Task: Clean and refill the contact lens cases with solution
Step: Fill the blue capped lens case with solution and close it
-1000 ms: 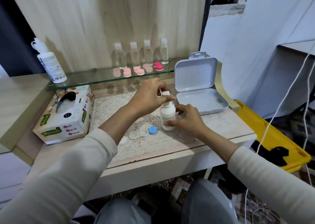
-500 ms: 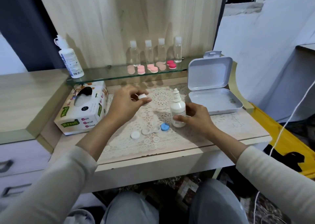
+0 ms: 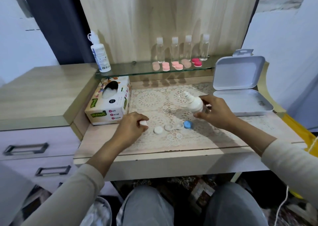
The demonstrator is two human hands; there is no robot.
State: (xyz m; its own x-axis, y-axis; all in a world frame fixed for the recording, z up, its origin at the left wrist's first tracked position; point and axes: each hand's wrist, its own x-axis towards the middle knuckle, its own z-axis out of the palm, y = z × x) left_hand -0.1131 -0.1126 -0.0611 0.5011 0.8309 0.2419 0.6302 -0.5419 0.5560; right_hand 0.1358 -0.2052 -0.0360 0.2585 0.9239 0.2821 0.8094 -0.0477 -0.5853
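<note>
A pale desk (image 3: 172, 163) is set against a tall wood-grain panel (image 3: 154, 19). A glass shelf (image 3: 130, 73) is fixed along the desk's back edge. To the desk's left a higher drawer unit (image 3: 34, 139) with dark metal handles is placed, and behind that unit a dark curtain (image 3: 56, 22) is hung. To the desk's right a white wall (image 3: 284, 41) is seen. Beneath the desk a dark patterned floor covering (image 3: 180, 181) is laid. The desk is lit softly and evenly.
</note>
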